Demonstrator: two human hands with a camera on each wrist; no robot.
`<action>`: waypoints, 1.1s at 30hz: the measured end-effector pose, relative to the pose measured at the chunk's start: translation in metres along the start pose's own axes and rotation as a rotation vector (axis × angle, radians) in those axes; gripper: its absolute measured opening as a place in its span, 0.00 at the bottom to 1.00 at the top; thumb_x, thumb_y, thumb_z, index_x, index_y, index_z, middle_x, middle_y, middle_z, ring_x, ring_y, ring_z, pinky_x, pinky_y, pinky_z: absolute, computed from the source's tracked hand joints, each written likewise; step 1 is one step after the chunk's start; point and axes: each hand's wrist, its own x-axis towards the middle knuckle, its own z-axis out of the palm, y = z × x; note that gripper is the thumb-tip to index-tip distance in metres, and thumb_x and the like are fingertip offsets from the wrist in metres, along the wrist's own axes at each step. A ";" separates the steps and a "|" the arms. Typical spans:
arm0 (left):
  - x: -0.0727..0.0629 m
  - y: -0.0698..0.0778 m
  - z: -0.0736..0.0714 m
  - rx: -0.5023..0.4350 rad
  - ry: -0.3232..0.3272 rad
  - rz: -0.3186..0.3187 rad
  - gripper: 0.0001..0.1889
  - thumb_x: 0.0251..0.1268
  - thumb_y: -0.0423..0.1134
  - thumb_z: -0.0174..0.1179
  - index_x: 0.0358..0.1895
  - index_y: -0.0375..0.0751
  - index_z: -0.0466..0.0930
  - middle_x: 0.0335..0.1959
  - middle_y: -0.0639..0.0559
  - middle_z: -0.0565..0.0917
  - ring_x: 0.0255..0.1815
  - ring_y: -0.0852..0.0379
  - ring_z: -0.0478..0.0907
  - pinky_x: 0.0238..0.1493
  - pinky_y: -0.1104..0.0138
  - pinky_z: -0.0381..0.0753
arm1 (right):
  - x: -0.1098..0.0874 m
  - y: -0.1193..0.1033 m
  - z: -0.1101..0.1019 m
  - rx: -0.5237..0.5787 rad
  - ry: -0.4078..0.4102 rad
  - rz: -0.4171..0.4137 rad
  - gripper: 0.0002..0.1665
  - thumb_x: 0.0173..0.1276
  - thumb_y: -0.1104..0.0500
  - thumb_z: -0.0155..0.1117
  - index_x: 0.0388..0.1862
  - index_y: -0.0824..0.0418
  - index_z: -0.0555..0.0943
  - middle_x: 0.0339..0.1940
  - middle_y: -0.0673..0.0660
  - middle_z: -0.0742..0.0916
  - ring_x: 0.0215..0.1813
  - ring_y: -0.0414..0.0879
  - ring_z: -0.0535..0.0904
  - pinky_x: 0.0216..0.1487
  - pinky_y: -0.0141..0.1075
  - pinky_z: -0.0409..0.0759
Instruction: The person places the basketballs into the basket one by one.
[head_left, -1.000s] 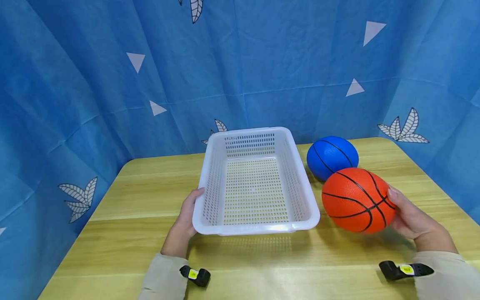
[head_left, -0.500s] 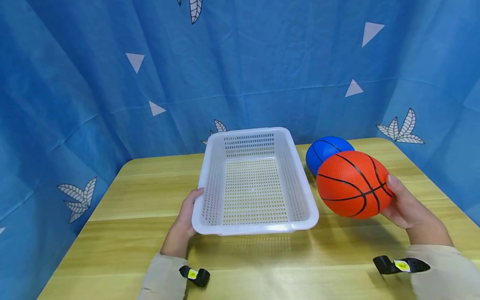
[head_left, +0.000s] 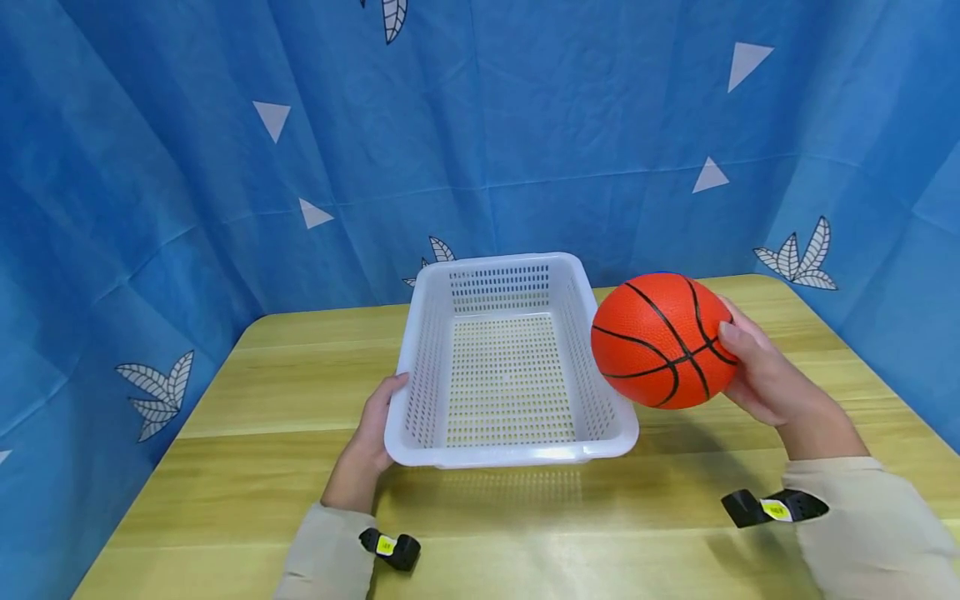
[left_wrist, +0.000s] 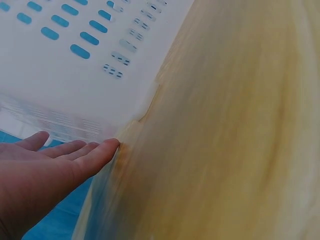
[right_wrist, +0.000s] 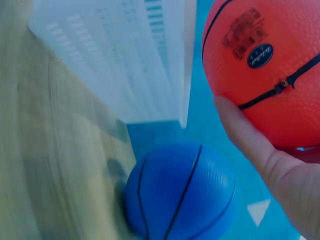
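My right hand (head_left: 776, 383) grips a red toy basketball (head_left: 656, 342) with black lines, raised above the table. The ball overlaps the right rim of a white perforated plastic basket (head_left: 498, 457) in the head view. In the right wrist view, the thumb (right_wrist: 250, 137) lies along the ball's underside, near its printed mark. On the basket's left side, my left hand (head_left: 369, 437) touches the rim with its thumb. Its fairly straight fingers (left_wrist: 97, 157) lie against the outer wall in the left wrist view.
A blue toy basketball (right_wrist: 180, 195) rests on the wooden table (head_left: 300, 467), right of the basket. In the head view it is almost wholly hidden behind the red ball. A blue patterned curtain (head_left: 525, 125) hangs behind the table and along both sides.
The right hand has raised the red basketball and moved it leftward toward the basket, now covering most of the blue ball. Left hand and basket have stayed in place.
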 end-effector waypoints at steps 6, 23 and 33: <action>0.000 0.000 0.000 -0.001 -0.002 0.006 0.30 0.71 0.49 0.27 0.75 0.48 0.41 0.71 0.36 0.53 0.67 0.40 0.57 0.62 0.55 0.60 | 0.018 -0.003 0.024 -0.137 0.050 0.040 0.30 0.72 0.49 0.48 0.70 0.54 0.58 0.57 0.52 0.78 0.52 0.45 0.79 0.43 0.41 0.82; 0.002 -0.003 -0.002 0.019 0.006 0.014 0.30 0.71 0.51 0.27 0.75 0.51 0.41 0.71 0.36 0.54 0.67 0.38 0.56 0.62 0.52 0.60 | 0.052 -0.001 0.072 -0.640 0.051 0.198 0.43 0.61 0.57 0.64 0.72 0.49 0.55 0.62 0.60 0.70 0.58 0.60 0.70 0.43 0.46 0.81; 0.003 -0.004 -0.004 0.020 -0.001 0.020 0.30 0.71 0.51 0.27 0.75 0.51 0.41 0.71 0.37 0.54 0.67 0.39 0.56 0.61 0.54 0.61 | 0.061 0.014 0.089 -0.905 -0.048 0.206 0.54 0.45 0.46 0.77 0.69 0.44 0.59 0.59 0.54 0.75 0.53 0.54 0.76 0.41 0.43 0.81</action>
